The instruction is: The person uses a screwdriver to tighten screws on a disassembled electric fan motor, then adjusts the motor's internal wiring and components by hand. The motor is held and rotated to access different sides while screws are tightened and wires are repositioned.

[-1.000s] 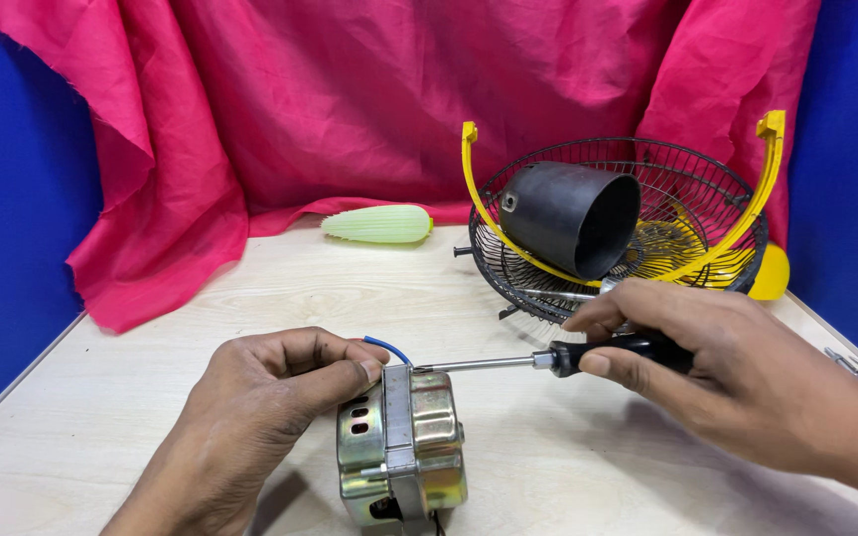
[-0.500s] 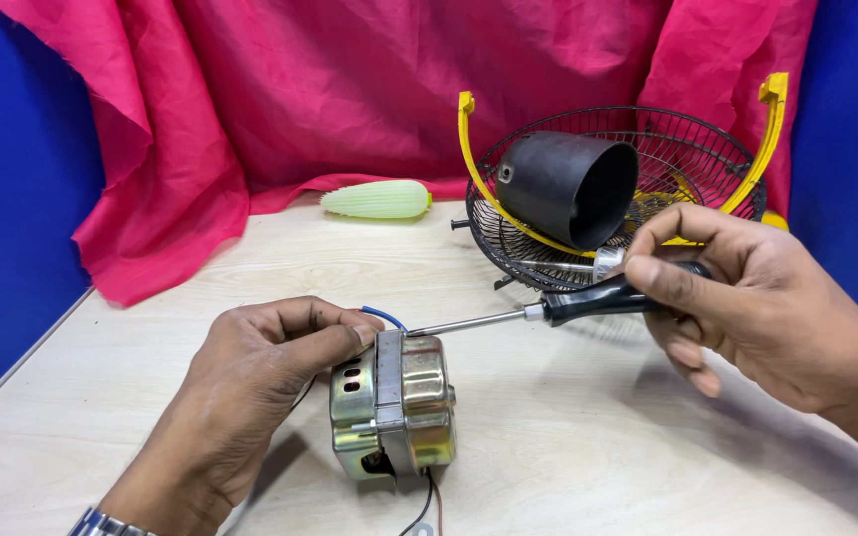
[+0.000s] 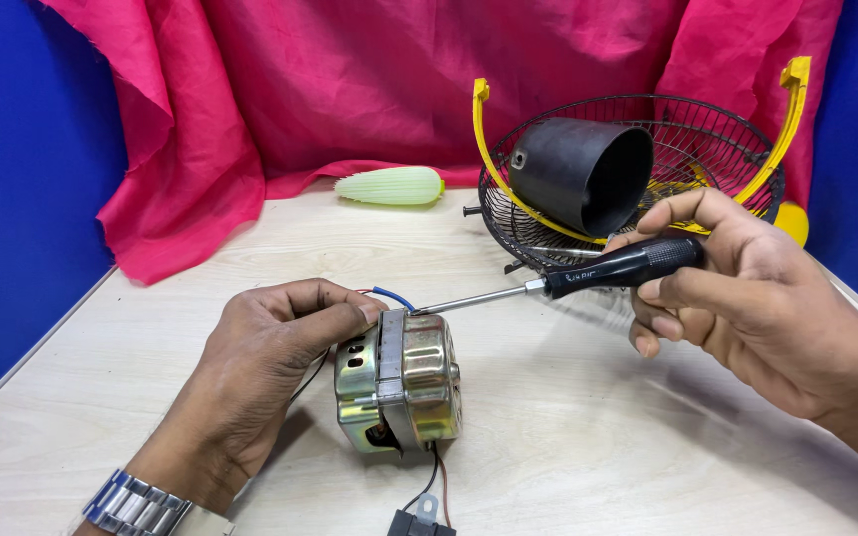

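Right now the left hand (image 3: 270,357) is wrapping its fingers over the brass-coloured motor (image 3: 401,382), which is sitting on the pale surface (image 3: 598,437) low and centre. The right hand (image 3: 747,298), at three o'clock from the motor, is closing its grip around the black handle of a screwdriver (image 3: 588,275). Its long axis is running from two o'clock down to eight o'clock, the tip touching the motor's top edge. The left hand is nearer. No packages or signs are showing.
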